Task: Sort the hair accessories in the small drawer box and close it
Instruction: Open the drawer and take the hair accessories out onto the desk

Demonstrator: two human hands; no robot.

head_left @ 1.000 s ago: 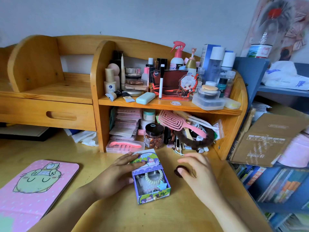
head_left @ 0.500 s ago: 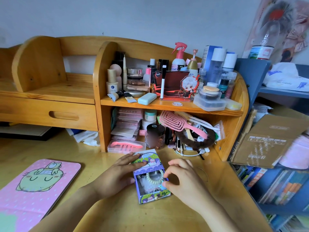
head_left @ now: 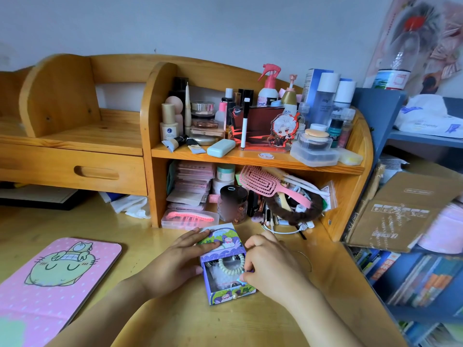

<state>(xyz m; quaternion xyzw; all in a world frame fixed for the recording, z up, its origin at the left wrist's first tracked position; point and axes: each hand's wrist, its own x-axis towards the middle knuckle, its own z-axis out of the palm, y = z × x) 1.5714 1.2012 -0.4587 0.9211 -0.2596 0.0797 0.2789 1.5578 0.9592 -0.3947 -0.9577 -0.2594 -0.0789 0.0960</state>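
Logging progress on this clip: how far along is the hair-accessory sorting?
Partly done: a pale spiral hair tie already lies in the open drawer. In hand: the left hand steadies the box while the right hand reaches into the drawer. Left: closing it.

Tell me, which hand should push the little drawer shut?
Probably the right hand: its fingers are at the open drawer, near the front. The left hand lies flat on the box sleeve, bracing it.
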